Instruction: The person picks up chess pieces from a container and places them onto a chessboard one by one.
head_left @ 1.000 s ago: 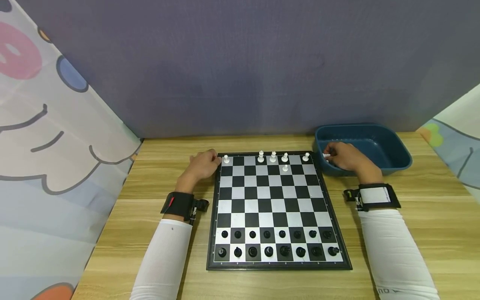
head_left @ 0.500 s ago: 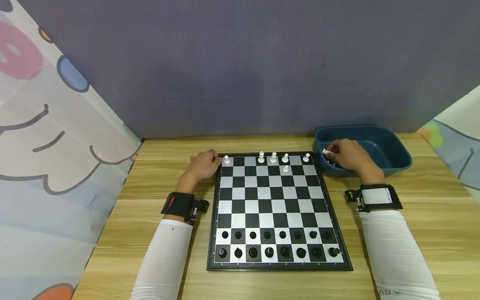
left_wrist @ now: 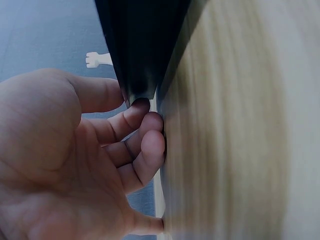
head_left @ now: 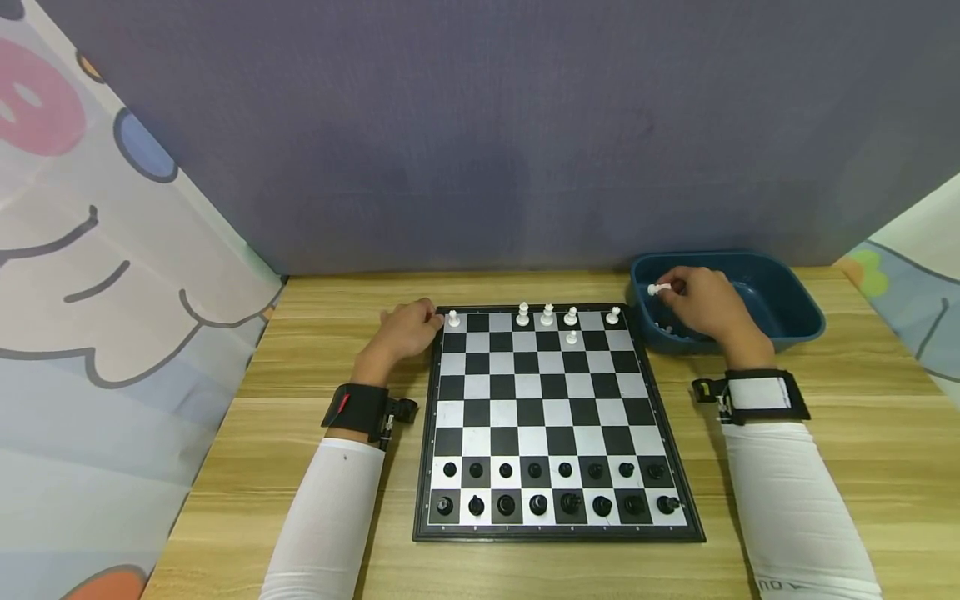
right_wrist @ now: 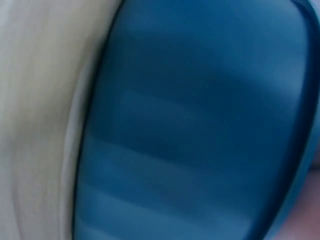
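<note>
At the far left corner of the chessboard (head_left: 527, 385), my left hand (head_left: 407, 331) holds the black rim; the left wrist view has the thumb and curled forefinger (left_wrist: 132, 116) at that corner. Over the blue bin (head_left: 804, 321), my right hand (head_left: 708, 304) pinches a small white chess piece (head_left: 659, 289) between thumb and fingers. Several white pieces stand along the far row, among them a rook (head_left: 453, 318) beside my left hand, with one white pawn (head_left: 572, 337) in front of them. The right wrist view has mostly the bin's outer wall (right_wrist: 190, 125), blurred.
Two rows of black chess pieces (head_left: 537, 503) fill the near end of the board. More small white pieces (head_left: 667, 330) lie in the bin, partly hidden by its near wall. A grey partition (head_left: 480, 150) rises behind the wooden table (head_left: 300, 333).
My right hand has risen from low in the bin, moving slightly away and to the right, with the white piece now plainly visible in its fingers. The left hand stays put.
</note>
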Motion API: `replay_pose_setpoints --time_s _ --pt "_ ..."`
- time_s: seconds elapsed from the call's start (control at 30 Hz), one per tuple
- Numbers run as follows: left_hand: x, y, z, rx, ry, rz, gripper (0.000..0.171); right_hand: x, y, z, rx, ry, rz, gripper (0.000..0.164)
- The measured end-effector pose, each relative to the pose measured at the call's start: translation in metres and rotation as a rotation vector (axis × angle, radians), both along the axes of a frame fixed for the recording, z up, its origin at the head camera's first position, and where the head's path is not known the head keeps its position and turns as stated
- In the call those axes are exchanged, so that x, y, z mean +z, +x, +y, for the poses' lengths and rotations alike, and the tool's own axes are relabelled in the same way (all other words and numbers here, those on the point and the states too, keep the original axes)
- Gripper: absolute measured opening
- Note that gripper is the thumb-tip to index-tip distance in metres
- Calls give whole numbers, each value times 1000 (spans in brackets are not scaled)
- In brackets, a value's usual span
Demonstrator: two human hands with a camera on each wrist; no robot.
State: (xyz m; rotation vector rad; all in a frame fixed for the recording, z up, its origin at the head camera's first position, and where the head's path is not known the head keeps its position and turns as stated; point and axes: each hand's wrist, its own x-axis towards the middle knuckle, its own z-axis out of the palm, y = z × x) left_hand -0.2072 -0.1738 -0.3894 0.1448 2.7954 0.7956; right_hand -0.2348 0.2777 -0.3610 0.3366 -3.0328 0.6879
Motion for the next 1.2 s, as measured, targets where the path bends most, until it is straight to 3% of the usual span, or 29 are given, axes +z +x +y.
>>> replay_pose_setpoints --time_s 0.4,0.6,1.2 --pt "1 1 0 0 -2 17 25 11 4 -9 -28 -94 111 24" --pt "1 1 0 2 8 12 25 20 8 -17 -13 -101 89 26" --pt "-1 3 0 0 15 13 25 41 31 -66 133 -115 102 20"
